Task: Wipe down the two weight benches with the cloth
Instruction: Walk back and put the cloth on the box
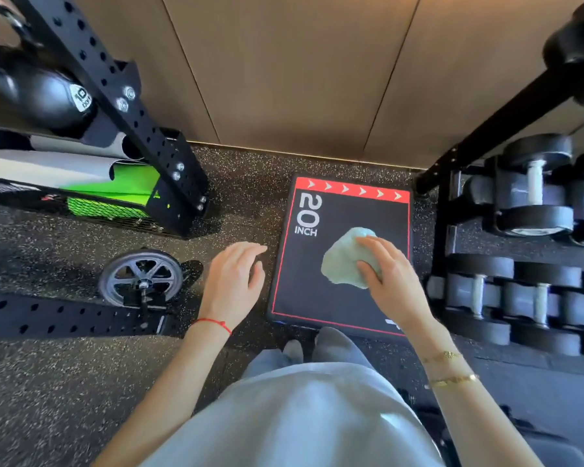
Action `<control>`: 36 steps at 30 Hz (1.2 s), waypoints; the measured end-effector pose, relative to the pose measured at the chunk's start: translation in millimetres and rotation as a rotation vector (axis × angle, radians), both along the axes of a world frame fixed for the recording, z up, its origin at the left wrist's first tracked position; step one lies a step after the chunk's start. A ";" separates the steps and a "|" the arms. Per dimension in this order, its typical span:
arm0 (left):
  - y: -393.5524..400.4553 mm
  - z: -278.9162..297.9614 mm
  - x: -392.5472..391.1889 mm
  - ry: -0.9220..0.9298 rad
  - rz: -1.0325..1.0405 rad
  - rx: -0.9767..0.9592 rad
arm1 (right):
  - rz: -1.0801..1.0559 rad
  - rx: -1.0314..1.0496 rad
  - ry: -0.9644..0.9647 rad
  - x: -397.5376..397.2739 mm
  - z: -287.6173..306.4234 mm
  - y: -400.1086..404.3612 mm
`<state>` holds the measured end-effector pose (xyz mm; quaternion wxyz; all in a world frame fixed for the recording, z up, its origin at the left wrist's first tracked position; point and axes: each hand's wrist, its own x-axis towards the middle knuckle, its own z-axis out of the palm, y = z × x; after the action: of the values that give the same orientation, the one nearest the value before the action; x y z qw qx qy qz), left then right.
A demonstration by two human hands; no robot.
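A crumpled pale green cloth [343, 261] lies on top of a black box [317, 291] with a red border, marked "20 INCH". My right hand [386, 281] rests on the cloth's right side, with the fingers curled over it and gripping it. To the left of the box my left hand [233, 281] hovers over the floor, fingers loosely spread and holding nothing. No weight bench shows clearly in the view.
A dumbbell rack [533, 230] with several black dumbbells stands close on the right. At left are a black perforated rack post [122, 106], a green mesh basket [108, 200], a small wheel [142, 278] and a perforated floor beam [64, 316]. A wooden wall [300, 69] lies ahead.
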<state>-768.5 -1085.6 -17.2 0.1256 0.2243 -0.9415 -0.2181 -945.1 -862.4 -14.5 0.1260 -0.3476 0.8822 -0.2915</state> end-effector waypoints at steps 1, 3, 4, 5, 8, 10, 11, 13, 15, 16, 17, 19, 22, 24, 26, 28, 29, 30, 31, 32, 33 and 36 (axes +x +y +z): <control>-0.1 -1.9 -1.0 -0.007 -0.009 0.007 | -0.017 0.004 0.000 2.1 -1.7 3.5; 1.4 -6.3 -3.5 -0.024 -0.035 0.020 | -0.047 0.009 0.009 5.7 -3.8 11.0; 2.2 -8.3 -5.2 -0.027 -0.047 0.023 | -0.061 0.008 0.016 6.7 -4.7 14.5; 3.4 -10.3 -7.2 -0.030 -0.056 0.023 | -0.072 0.009 0.023 7.1 -6.3 18.4; 8.8 -13.6 -14.8 -0.038 -0.077 0.021 | -0.103 0.025 0.032 5.0 -10.6 30.3; 12.6 -15.0 -21.1 -0.045 -0.084 0.022 | -0.127 0.043 0.026 2.4 -14.6 36.9; 14.9 -16.7 -23.4 -0.047 -0.082 0.023 | -0.138 0.044 0.023 1.7 -17.2 39.5; 19.0 -21.7 -28.9 -0.048 -0.081 0.015 | -0.149 0.034 0.027 -1.2 -24.4 42.1; 22.1 -29.3 -36.3 -0.054 -0.082 0.018 | -0.154 0.042 0.026 -6.3 -35.9 42.0; 23.0 -34.5 -40.6 -0.058 -0.081 0.024 | -0.157 0.050 0.021 -9.7 -43.1 41.0; 23.5 -40.9 -45.2 -0.063 -0.077 0.030 | -0.163 0.057 0.015 -13.4 -51.7 39.7; 22.4 -55.5 -55.4 -0.070 -0.066 0.035 | -0.168 0.067 0.004 -21.6 -70.8 35.2; 16.6 -83.0 -72.2 -0.072 -0.050 0.035 | -0.174 0.078 -0.009 -35.1 -105.0 23.0; 11.8 -106.5 -85.0 -0.089 -0.047 0.029 | -0.170 0.102 -0.034 -44.1 -132.0 13.1; 8.3 -134.2 -98.0 -0.108 -0.040 0.030 | -0.159 0.132 -0.063 -53.1 -164.3 4.4; 6.8 -164.2 -109.7 -0.117 -0.045 0.048 | -0.144 0.155 -0.101 -61.6 -199.7 -2.3; 6.1 -180.0 -115.3 -0.118 -0.056 0.052 | -0.134 0.164 -0.107 -66.3 -218.6 -5.2; 5.9 -195.7 -120.4 -0.122 -0.069 0.053 | -0.128 0.179 -0.109 -71.2 -237.3 -7.7; 5.8 -211.7 -125.3 -0.133 -0.082 0.051 | -0.128 0.193 -0.112 -75.8 -255.4 -10.0; 5.7 -227.8 -129.5 -0.145 -0.093 0.048 | -0.133 0.205 -0.116 -80.3 -272.9 -12.2; 5.7 -244.3 -132.9 -0.153 -0.099 0.047 | -0.139 0.213 -0.120 -84.7 -290.4 -13.8; 6.5 -293.3 -140.2 -0.177 -0.105 0.045 | -0.163 0.239 -0.123 -95.1 -339.2 -16.4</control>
<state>-908.7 -1079.1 -310.5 0.0250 0.1956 -0.9542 -0.2248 -1040.2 -878.8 -353.8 0.1959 -0.2389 0.9266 -0.2145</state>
